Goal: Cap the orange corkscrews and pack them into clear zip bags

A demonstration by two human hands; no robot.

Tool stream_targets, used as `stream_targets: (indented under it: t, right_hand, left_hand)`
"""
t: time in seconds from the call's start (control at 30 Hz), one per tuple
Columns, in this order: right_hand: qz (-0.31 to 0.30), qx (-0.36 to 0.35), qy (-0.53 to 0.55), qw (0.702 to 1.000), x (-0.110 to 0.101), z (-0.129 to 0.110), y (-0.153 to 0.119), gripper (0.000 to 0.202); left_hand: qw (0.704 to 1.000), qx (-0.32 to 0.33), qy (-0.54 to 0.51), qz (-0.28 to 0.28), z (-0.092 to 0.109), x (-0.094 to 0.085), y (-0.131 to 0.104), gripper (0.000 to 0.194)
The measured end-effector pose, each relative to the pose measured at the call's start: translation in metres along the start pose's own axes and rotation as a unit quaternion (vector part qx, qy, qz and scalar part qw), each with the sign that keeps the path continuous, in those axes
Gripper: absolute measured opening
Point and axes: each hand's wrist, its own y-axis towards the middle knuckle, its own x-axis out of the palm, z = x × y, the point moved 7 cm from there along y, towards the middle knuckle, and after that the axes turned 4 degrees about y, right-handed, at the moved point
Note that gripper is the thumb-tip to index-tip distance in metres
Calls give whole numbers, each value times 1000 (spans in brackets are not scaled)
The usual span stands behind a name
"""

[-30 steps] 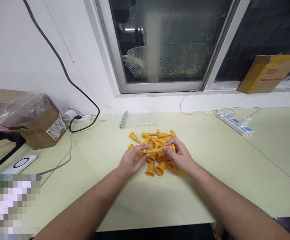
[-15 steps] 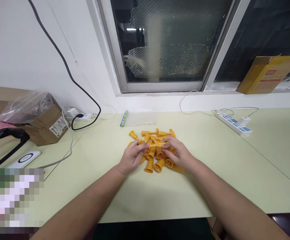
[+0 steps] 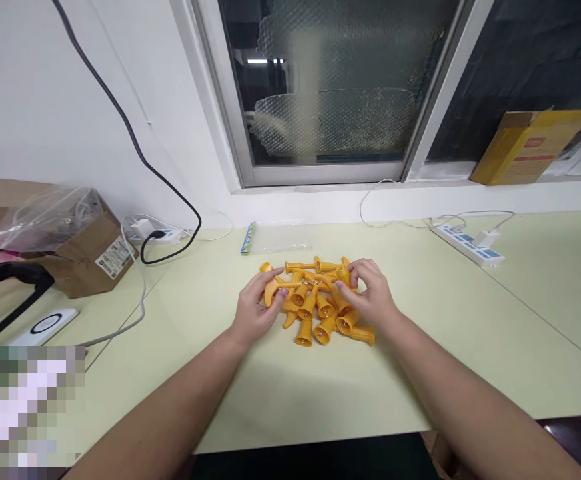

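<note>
My left hand point(image 3: 256, 308) is closed on a yellow-orange plastic corkscrew point(image 3: 271, 291) by its curved cross handle. Its ribbed shaft points right, over the pile. In my right hand point(image 3: 371, 291), thumb and fingers pinch a bell-shaped yellow sleeve point(image 3: 343, 275), partly covered by the fingers. The two pieces are apart. Between and below the hands lies a heap of similar yellow parts point(image 3: 306, 307): flared sleeves with open mouths and curved handles. Some sleeves, such as the front one point(image 3: 303, 333), face me.
A clear plastic bag point(image 3: 280, 237) with a coloured edge lies behind the pile. Power strips with cables stand at the right point(image 3: 465, 244) and left point(image 3: 167, 236). An opened cardboard box point(image 3: 83, 253) and a white round-marked pad point(image 3: 45, 327) are at the left.
My hands have moved apart, the left one left and the right one slightly right. The corkscrew and sleeve, close together in line before, are now separated.
</note>
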Motion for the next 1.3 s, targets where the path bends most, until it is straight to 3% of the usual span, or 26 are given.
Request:
stream_targets:
  t: [0.1, 0.2, 0.27, 0.37, 0.47, 0.53, 0.7, 0.83, 1.0, 1.17, 1.3]
  right_hand:
    - [34, 89, 46, 994, -4, 13, -2, 22]
    - [8, 114, 125, 986, 4, 11, -4, 45]
    - [-33, 108, 175, 978, 14, 1, -7, 41]
    - [-109, 126, 227, 960, 36, -14, -15, 28]
    - [-166, 142, 251, 943, 56, -26, -25, 28]
    - [-163, 133, 266, 941, 62, -32, -27, 26]
    - [-139, 116, 283, 942, 60, -40, -22, 18]
    - [-127, 163, 325, 923, 53, -37, -19, 21]
    - [-229, 269, 429, 831, 68, -35, -31, 28]
    - [-244, 321, 432, 807, 72, -32, -38, 38]
    - [-220, 318, 463, 797, 70, -31, -33, 36]
  left_hand:
    - [983, -139, -116, 19, -22, -2, 1, 38]
    - [926, -239, -291, 26, -34, 8, -2, 40]
    - [889, -253, -381, -8, -31, 18, -4, 39]
    - [867, -230, -428, -109, -14, 35, -12, 40]
    - [880, -181, -401, -177, 4, 44, -23, 41]
    - [906, -139, -349, -194, 14, 43, -25, 41]
    - [955, -60, -245, -157, 29, 32, -17, 39]
    - [957, -99, -243, -123, 21, 27, -14, 35]
    - [959, -113, -232, -119, 18, 30, -15, 31]
    - [948, -130, -272, -101, 16, 31, -17, 47]
    - [927, -177, -320, -87, 8, 32, -16, 56]
